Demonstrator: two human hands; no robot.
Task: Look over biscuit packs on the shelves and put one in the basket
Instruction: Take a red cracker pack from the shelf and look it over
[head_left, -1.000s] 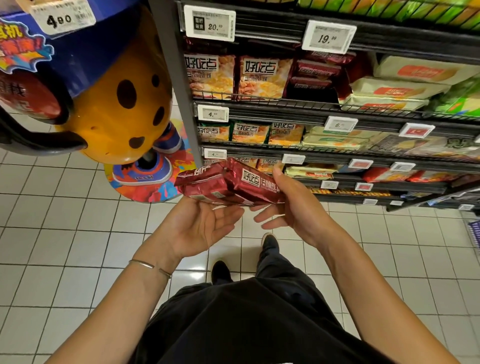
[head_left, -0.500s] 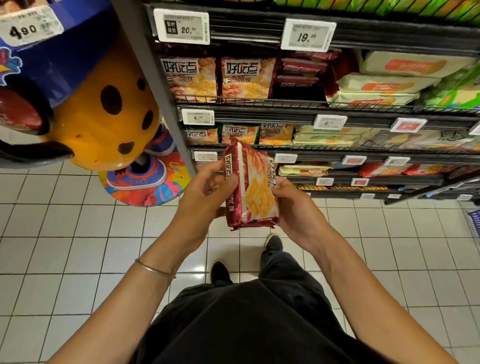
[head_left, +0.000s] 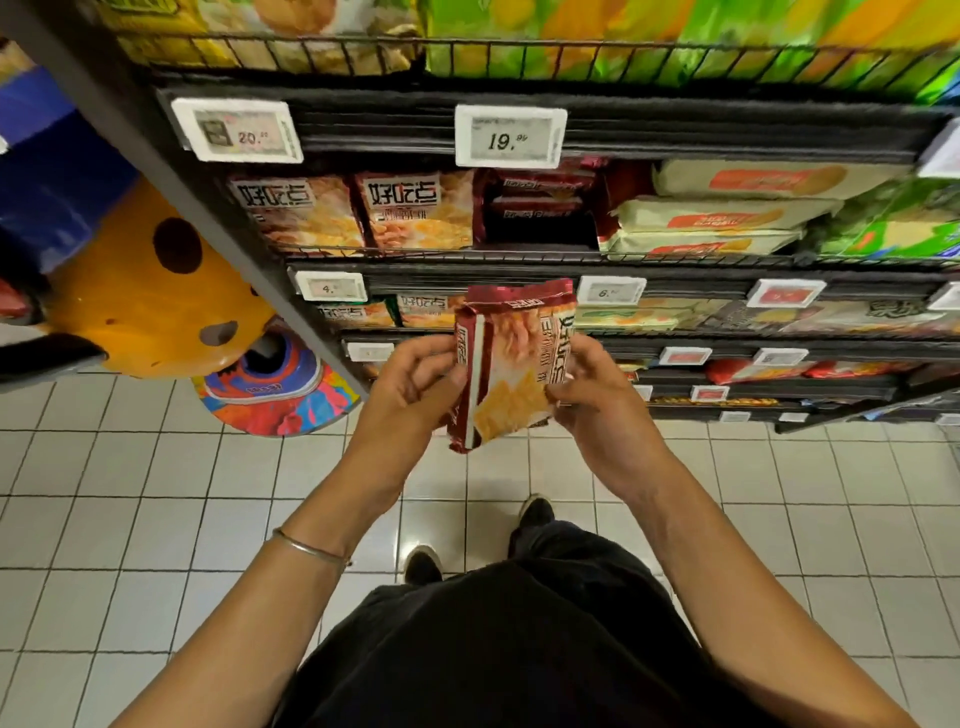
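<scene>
Curled round a red pack, the left grip clasps its left edge and the right grip pinches its right edge. The pack is upright between them, top leaning to 1 o'clock, before the shelves at 12 o'clock. An orange figure stands at 9 o'clock.

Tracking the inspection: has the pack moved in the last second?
Yes. The pack turned from flat to upright and rose, its top now beside the 6. price tag.

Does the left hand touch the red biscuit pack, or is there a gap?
Touching. In the head view the left hand pinches the left edge of the red plastic biscuit pack.
</scene>
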